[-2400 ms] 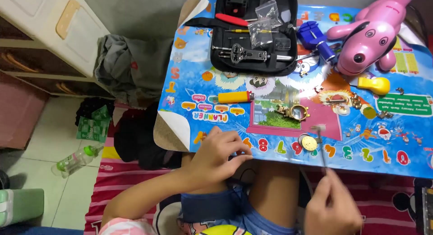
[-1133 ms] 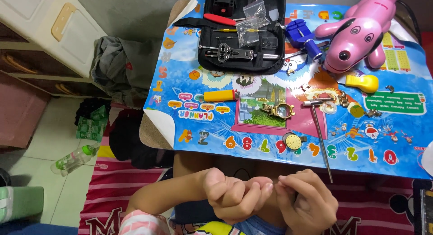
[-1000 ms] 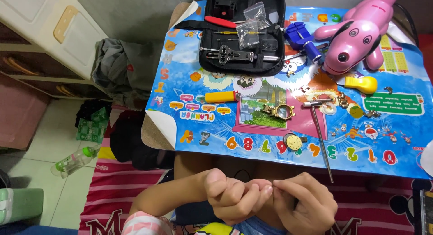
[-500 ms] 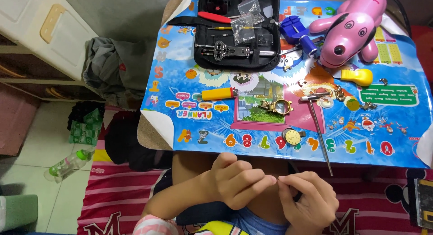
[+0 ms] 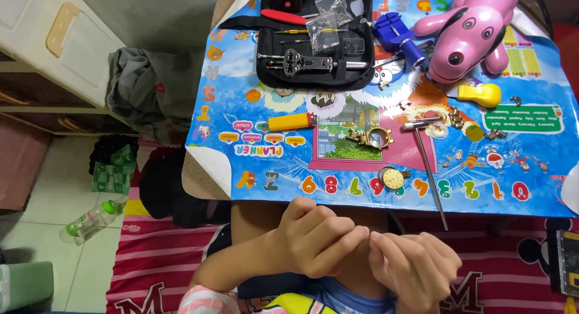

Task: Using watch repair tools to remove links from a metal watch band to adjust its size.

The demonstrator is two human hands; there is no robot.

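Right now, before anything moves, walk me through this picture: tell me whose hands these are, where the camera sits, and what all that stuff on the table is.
There is no machine here: a person works with bare hands, and the one camera sits on their head, looking down.

The left hand and right hand meet fingertip to fingertip over the lap, below the table edge. Whatever they pinch is too small to see.

The table wears a colourful cartoon mat. On it lie an open black tool case, a yellow-handled tool, a gold watch case, a round watch movement, a small hammer, a blue watch holder, a yellow knob-shaped tool and a pink toy dog.
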